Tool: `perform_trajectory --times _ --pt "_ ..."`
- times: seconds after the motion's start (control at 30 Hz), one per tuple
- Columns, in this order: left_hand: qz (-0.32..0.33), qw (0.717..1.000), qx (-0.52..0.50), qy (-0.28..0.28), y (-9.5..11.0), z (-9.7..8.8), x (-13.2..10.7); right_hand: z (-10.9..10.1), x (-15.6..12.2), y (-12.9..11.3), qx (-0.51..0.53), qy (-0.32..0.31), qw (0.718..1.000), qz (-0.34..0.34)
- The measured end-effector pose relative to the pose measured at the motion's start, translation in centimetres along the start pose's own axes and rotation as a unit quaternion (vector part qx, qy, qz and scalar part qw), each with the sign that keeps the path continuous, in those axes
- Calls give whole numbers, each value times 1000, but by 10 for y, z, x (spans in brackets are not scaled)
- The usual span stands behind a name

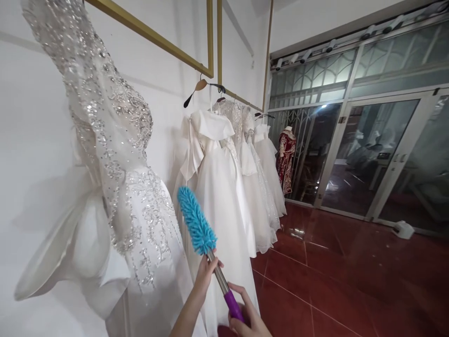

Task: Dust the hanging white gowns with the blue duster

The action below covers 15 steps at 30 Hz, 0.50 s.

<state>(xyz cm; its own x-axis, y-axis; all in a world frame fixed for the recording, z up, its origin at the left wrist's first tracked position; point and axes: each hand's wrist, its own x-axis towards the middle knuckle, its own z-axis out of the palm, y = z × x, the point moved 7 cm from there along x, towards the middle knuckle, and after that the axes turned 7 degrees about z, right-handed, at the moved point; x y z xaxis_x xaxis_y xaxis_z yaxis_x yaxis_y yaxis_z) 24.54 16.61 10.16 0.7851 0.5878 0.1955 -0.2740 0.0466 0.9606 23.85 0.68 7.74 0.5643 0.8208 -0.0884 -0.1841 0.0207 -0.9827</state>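
A duster (197, 220) with a fluffy blue head, a metal shaft and a purple handle slants up in front of the hanging gowns. My left hand (206, 271) is closed around the metal shaft just below the blue head. Lower down, my right hand (247, 316) grips the purple handle, its index finger partly stretched along it. Behind the duster hangs a white strapless gown (219, 201); whether the blue fibres touch it I cannot tell. To the left stands a beaded, long-sleeved white gown (140, 196) with a large bow at its side.
More white gowns (264, 159) hang along the wall from a gold rail (242, 99). A dark red embroidered dress (286, 159) stands near the glass doors (375, 159). On the glossy red tiled floor (315, 262) sits a small white object (403, 230) by the doors.
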Motion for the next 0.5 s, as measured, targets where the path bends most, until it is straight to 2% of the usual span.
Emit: perform_trajectory --times 0.07,0.13,0.2,0.23,0.3,0.37,0.5 --pt "41 999 -20 -11 32 5 24 4 11 -35 -15 -10 999 -30" --pt "59 997 -48 -15 48 7 42 6 24 -58 -23 -17 998 -48" --pt "61 995 -76 -10 48 6 57 5 37 -65 -26 -16 998 -57" --pt "52 995 -86 -4 42 5 63 3 45 -63 -26 -9 998 -56" --pt "20 995 -95 8 19 2 68 -1 58 -47 -27 14 999 -44" --pt "-20 996 -86 26 -14 -2 65 -7 69 -17 -22 35 999 -23" --pt "-103 987 -56 110 -98 -16 32 -27 77 68 -21 85 994 65"
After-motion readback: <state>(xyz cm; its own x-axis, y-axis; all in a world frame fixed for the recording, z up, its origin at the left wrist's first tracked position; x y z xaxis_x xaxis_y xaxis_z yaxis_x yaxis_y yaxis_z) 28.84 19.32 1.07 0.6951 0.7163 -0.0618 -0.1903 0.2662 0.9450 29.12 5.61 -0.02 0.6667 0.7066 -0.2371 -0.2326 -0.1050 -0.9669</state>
